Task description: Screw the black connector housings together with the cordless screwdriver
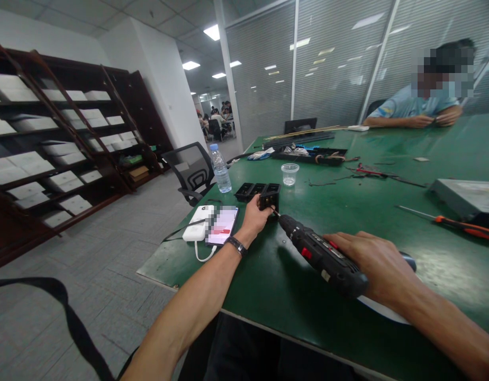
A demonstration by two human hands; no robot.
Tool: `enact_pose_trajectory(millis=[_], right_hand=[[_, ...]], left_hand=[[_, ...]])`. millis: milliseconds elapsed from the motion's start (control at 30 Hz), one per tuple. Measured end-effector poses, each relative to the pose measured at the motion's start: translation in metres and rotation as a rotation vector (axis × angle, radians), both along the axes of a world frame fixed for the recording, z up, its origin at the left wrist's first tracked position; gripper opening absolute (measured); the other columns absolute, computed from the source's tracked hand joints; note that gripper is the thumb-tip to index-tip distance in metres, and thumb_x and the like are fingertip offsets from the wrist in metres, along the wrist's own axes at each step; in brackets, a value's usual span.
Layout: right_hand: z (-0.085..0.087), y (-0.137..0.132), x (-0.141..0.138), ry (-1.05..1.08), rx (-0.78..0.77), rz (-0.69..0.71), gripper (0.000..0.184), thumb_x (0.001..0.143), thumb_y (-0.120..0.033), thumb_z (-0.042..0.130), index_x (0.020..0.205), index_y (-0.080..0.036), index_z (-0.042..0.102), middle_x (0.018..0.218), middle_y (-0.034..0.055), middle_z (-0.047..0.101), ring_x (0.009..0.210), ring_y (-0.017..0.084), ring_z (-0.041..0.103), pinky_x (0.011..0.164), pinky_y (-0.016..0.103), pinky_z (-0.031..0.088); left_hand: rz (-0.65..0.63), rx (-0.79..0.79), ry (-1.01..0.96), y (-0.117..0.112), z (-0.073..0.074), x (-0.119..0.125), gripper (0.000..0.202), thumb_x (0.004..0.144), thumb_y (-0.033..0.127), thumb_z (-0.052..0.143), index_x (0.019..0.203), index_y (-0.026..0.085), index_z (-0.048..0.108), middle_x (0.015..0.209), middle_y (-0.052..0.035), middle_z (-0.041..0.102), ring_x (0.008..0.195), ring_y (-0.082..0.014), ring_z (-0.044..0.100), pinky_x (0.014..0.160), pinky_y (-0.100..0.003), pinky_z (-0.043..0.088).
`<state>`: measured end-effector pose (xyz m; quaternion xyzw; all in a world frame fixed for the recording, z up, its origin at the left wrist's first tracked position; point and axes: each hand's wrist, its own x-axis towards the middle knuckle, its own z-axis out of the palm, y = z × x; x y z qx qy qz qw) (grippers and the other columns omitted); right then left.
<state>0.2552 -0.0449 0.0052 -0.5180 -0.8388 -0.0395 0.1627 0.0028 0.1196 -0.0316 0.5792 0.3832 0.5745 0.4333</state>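
My left hand (pixel 255 212) grips a small black plastic part (pixel 269 200) and holds it on the green table (pixel 347 222). In my right hand (pixel 373 262) is a black cordless electric screwdriver (pixel 322 255) with red buttons, my fingers wrapped round its body. Its bit points left and touches the black part. A dark band sits on my left wrist.
A phone (pixel 222 225) and a white power bank (pixel 197 222) lie left of my hand. A black tray (pixel 257 190), a water bottle (pixel 220 168), a clear cup (pixel 289 173), an orange-handled screwdriver (pixel 462 226), a grey box (pixel 467 194) and loose cables lie about. Another person sits at the far right. Office chair and shelves left.
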Motion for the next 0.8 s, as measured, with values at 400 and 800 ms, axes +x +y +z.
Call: enact_pose_trajectory(millis=[400,800], right_hand=[[0.0064,-0.0027,-0.0013,-0.031,-0.039,-0.023,0.034,0.078,-0.022,0.065,0.111,-0.027,0.068,0.099,0.0036,0.075,0.080,0.022,0.063,0.068,0.033,0.039],[0.0050,-0.0021,-0.0009,-0.016,-0.022,-0.005,0.034,0.077,-0.022,0.064,0.111,-0.026,0.069,0.101,0.0045,0.075,0.078,0.021,0.061,0.067,0.034,0.039]], left_hand=[[0.003,-0.003,0.010,-0.0001,0.0013,-0.0006,0.033,0.072,0.007,0.076,0.103,0.016,0.069,0.104,-0.0058,0.074,0.098,-0.0192,0.068,0.099,-0.035,0.052],[0.003,0.007,0.009,-0.0024,0.0029,0.0002,0.033,0.072,0.005,0.075,0.102,0.016,0.068,0.105,-0.0062,0.075,0.099,-0.0193,0.068,0.098,-0.035,0.053]])
